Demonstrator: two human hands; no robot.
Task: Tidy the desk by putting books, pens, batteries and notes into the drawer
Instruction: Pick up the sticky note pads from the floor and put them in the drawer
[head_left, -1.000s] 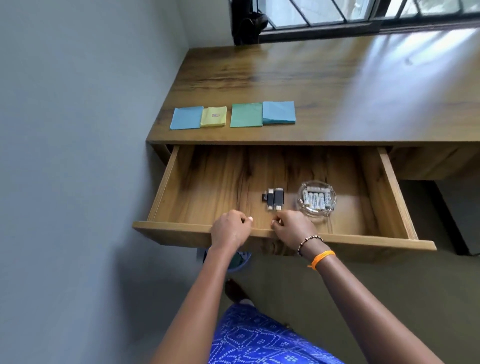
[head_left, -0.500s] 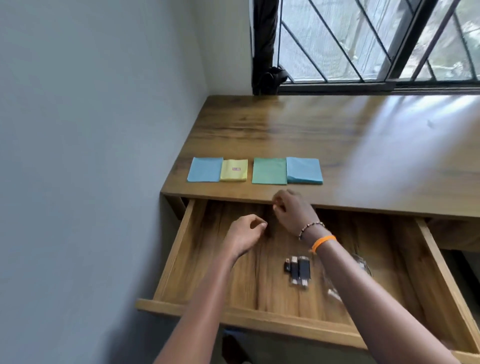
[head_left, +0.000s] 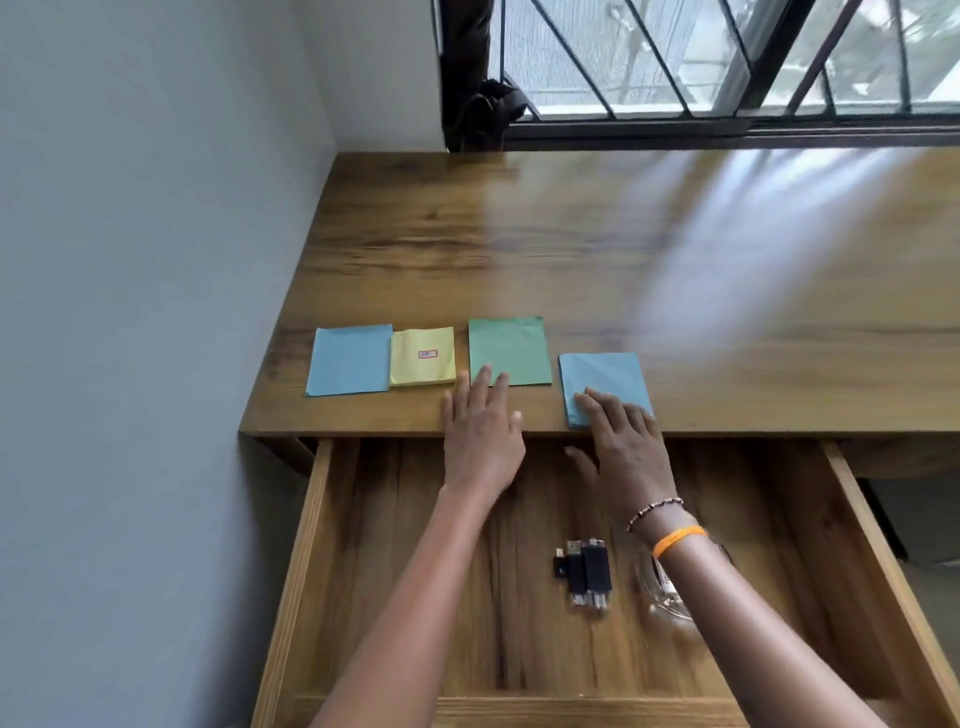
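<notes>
A row of paper note pads lies near the front edge of the brown wooden worktop (head_left: 649, 249). Farthest left is a light blue square note pad (head_left: 349, 359), touching the smaller yellow note pad with a small red-framed label (head_left: 422, 356) on its right. Next, slightly apart, comes the green note sheet (head_left: 509, 349). The left hand (head_left: 480, 434) reaches over the worktop's front edge with fingers spread and flat, holding nothing; its fingertips (head_left: 484, 375) rest on the near edge of the green sheet. Further right, a thicker blue stack of notes (head_left: 605, 382) sits closer to the front edge than the others. The right hand (head_left: 623, 449), with a beaded bracelet and an orange band at the wrist, lies flat and unclenched on the stack's near right corner, pressing rather than gripping.

Below, the open wooden drawer (head_left: 317, 519) holds a cluster of small black USB sticks (head_left: 587, 574) near its middle. Just right of them, a clear glass dish (head_left: 667, 603) is partly hidden by the right forearm; its contents are hard to make out.
</notes>
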